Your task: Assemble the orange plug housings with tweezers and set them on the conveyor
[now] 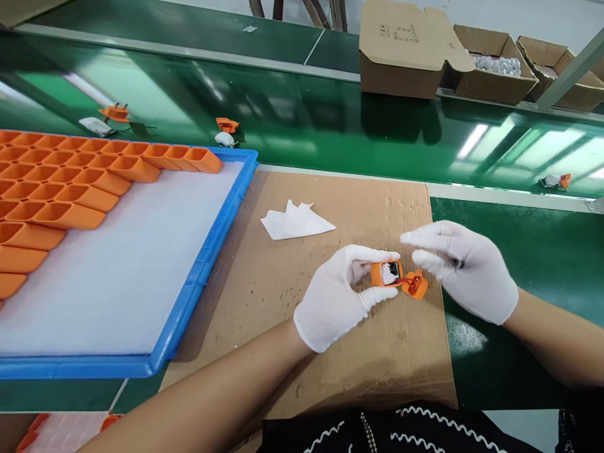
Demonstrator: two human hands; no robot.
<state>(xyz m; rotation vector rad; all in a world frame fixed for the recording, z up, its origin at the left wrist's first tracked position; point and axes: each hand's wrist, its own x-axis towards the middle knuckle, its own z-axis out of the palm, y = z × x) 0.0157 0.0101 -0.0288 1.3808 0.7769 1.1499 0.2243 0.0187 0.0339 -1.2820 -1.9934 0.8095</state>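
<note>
My left hand [337, 296], in a white glove, pinches a small orange plastic housing [385, 274] between thumb and fingers, its open side showing black and white parts inside. An orange cap piece [415, 284] hangs beside the housing, joined to it by thin red wires. My right hand [460, 267], also gloved, hovers just right of the cap with fingers stretched toward it, a small dark object tucked in its palm. Both hands are over a brown cardboard sheet [302, 296].
A blue tray [202, 270] with white foam holds rows of several orange housings [70, 189] at left. A white cloth [295, 221] lies on the cardboard. Behind runs a green conveyor [306, 119] carrying assembled orange parts [226, 126]. Cardboard boxes [406, 50] stand at the back right.
</note>
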